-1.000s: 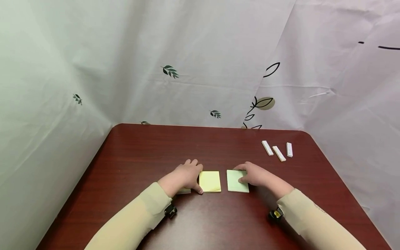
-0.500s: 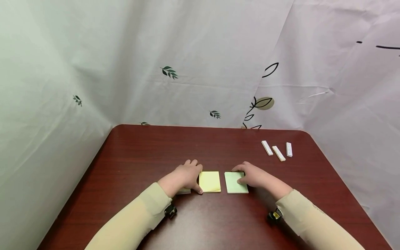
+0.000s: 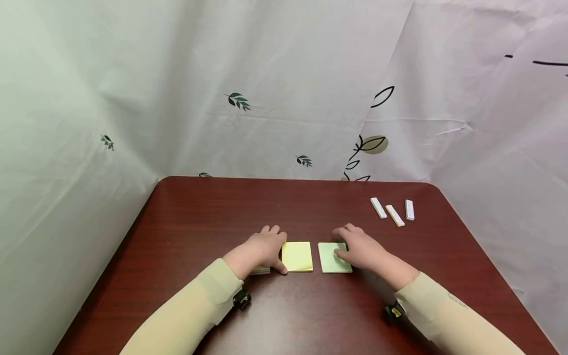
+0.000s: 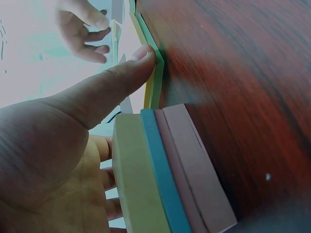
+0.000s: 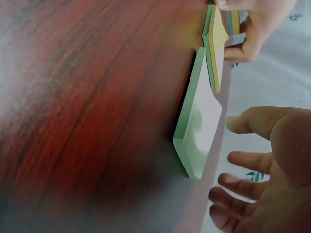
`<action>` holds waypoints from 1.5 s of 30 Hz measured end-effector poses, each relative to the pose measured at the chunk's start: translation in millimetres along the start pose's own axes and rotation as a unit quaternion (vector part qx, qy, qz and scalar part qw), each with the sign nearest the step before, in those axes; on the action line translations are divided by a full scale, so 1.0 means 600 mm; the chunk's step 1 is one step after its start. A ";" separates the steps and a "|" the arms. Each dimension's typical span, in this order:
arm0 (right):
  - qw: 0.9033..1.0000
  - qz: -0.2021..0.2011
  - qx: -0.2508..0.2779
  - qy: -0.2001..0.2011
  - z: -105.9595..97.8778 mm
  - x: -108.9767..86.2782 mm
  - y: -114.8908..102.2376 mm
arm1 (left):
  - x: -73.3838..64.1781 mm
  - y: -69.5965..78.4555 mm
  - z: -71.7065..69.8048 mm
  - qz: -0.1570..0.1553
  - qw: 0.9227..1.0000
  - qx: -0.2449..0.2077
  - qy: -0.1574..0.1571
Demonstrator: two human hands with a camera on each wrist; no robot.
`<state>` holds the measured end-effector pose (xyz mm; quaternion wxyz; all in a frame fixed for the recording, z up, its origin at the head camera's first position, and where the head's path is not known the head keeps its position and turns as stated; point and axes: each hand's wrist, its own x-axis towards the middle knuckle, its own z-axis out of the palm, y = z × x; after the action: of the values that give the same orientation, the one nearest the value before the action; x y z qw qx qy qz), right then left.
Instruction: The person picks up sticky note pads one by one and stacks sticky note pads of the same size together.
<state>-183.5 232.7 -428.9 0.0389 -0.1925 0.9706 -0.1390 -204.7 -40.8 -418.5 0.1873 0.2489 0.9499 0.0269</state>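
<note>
My left hand (image 3: 263, 250) holds a yellow sticky-note pad (image 3: 298, 256) at its left side, thumb at the near corner and index finger at the far one. In the left wrist view a green pad (image 4: 156, 90) lies beneath the yellow one. Under the left palm stands a stack of sticky-note pads (image 4: 167, 170) in yellow, blue and pink, mostly hidden in the head view. To the right lies a light green pad (image 3: 330, 258), flat on the table. Over its right part hovers my right hand (image 3: 360, 249), fingers loosely spread, thumb apart from the pad in the right wrist view.
Three white sticks (image 3: 394, 215) lie at the back right of the dark red wooden table (image 3: 248, 202). A pale curtain (image 3: 284, 74) with leaf prints hangs behind the table and along its sides.
The light green pad has slid slightly left, toward the yellow one. My right hand has since let go of it, its fingers lifting off. The left hand has stayed in place.
</note>
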 end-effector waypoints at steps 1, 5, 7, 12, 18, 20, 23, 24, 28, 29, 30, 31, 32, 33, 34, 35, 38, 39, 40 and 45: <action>1.000 -0.012 -0.007 0.008 -0.001 -0.001 -0.002 | 0.000 -0.001 0.000 0.000 1.000 -0.001 0.001; 0.996 -0.081 -0.020 0.013 -0.004 -0.008 -0.005 | 0.001 -0.002 0.002 0.001 1.000 -0.004 -0.001; 0.993 -0.114 -0.024 -0.002 -0.005 -0.012 -0.005 | 0.002 -0.003 0.002 0.001 1.000 -0.005 -0.002; 0.986 -0.159 -0.044 -0.039 -0.002 -0.017 -0.007 | 0.002 -0.003 0.001 -0.003 1.000 0.002 -0.004; 0.979 -0.179 -0.077 -0.057 0.006 -0.017 -0.011 | 0.002 0.000 0.003 -0.003 1.000 0.006 -0.008; 0.978 -0.183 -0.082 -0.061 0.009 -0.016 -0.012 | 0.002 0.000 0.005 -0.001 1.000 0.005 -0.010; 0.976 -0.190 -0.092 -0.060 0.013 -0.015 -0.013 | 0.002 0.000 0.005 0.000 1.000 0.006 -0.009; 0.975 -0.192 -0.096 -0.057 0.014 -0.014 -0.013 | 0.002 0.000 0.005 0.000 1.000 0.006 -0.008; 0.972 -0.203 -0.107 -0.047 0.014 -0.012 -0.013 | 0.001 -0.001 0.002 -0.003 1.000 0.004 -0.006; 0.971 -0.207 -0.110 -0.044 0.015 -0.012 -0.014 | 0.001 -0.001 0.002 -0.004 1.000 0.004 -0.006; 0.970 -0.210 -0.114 -0.041 0.015 -0.011 -0.014 | 0.001 0.000 0.001 -0.004 1.000 0.005 -0.007; 0.969 -0.215 -0.117 -0.038 0.015 -0.011 -0.014 | 0.001 0.000 0.001 -0.004 1.000 0.004 -0.008; 0.967 -0.220 -0.121 -0.033 0.016 -0.011 -0.014 | 0.001 0.000 0.000 -0.003 1.000 0.002 -0.008; 0.966 -0.224 -0.126 -0.030 0.016 -0.011 -0.015 | 0.001 0.000 0.000 -0.003 1.000 0.000 -0.008; 0.964 -0.228 -0.132 -0.027 0.017 -0.011 -0.015 | 0.002 0.000 -0.001 -0.002 1.000 -0.001 -0.007; 0.963 -0.229 -0.137 -0.025 0.018 -0.010 -0.015 | 0.002 0.000 -0.001 -0.001 1.000 -0.002 -0.007; 0.961 -0.232 -0.150 -0.021 0.020 -0.010 -0.014 | 0.002 -0.001 -0.001 -0.001 1.000 -0.005 -0.007; 0.960 -0.232 -0.153 -0.021 0.020 -0.010 -0.014 | 0.003 -0.001 -0.001 -0.001 1.000 -0.004 -0.007; 0.960 -0.233 -0.155 -0.020 0.021 -0.009 -0.014 | 0.003 -0.001 -0.001 -0.002 1.000 -0.004 -0.008; 0.957 -0.239 -0.163 -0.014 0.020 -0.010 -0.014 | 0.002 -0.002 -0.001 -0.003 1.000 -0.004 -0.007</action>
<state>-173.1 224.5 -438.1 -0.0142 -0.4243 0.9052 0.0187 -206.4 -41.1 -418.4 0.1953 0.2457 0.9491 0.0279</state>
